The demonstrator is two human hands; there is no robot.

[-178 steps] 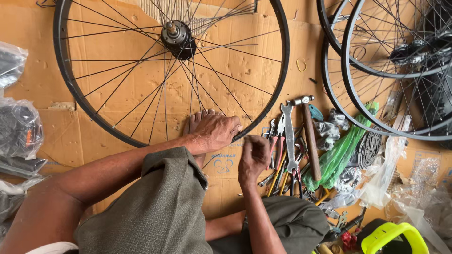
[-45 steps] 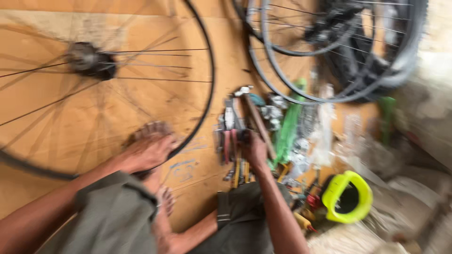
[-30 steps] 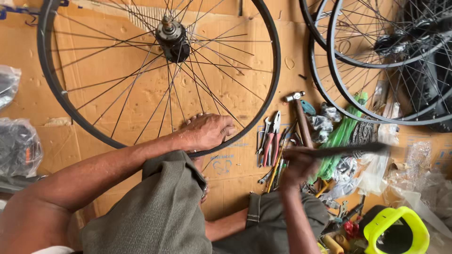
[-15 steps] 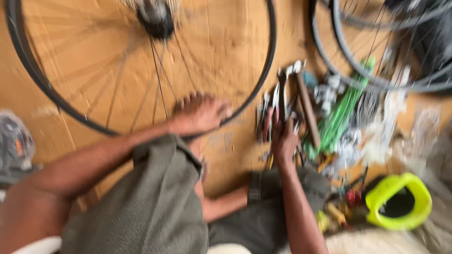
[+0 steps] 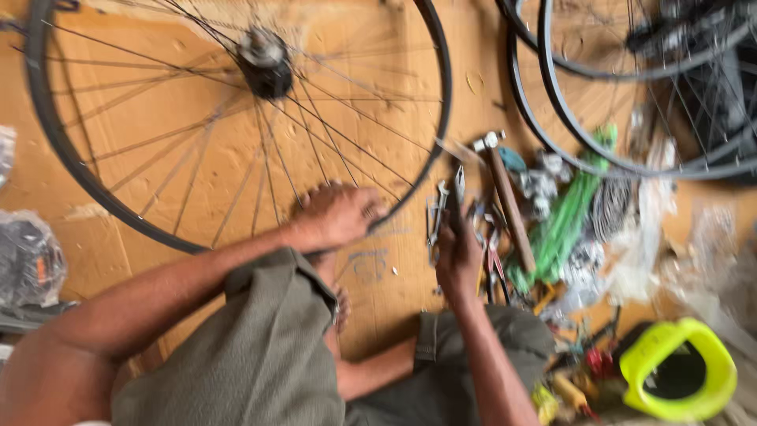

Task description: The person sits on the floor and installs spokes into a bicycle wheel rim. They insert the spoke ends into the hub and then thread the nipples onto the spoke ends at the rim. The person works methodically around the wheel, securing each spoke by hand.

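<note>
Spoked bicycle wheel (image 5: 236, 118), laid flat on cardboard floor (image 5: 394, 276); its rim is pressed by the left hand (image 5: 335, 214), fingers spread. A slim metal tool (image 5: 459, 189) is clasped in the right hand (image 5: 460, 256), beside a wooden-handled hammer (image 5: 509, 201) amid scattered tools.

A wheel (image 5: 236, 118) lies flat on cardboard (image 5: 394, 268). The left hand (image 5: 335, 214) rests on its near rim. Right of it, the right hand (image 5: 460, 252) sits among tools (image 5: 481, 237), beside a hammer (image 5: 505, 197). More wheels (image 5: 631, 95) lie farther right, behind a ring (image 5: 678, 371).
</note>
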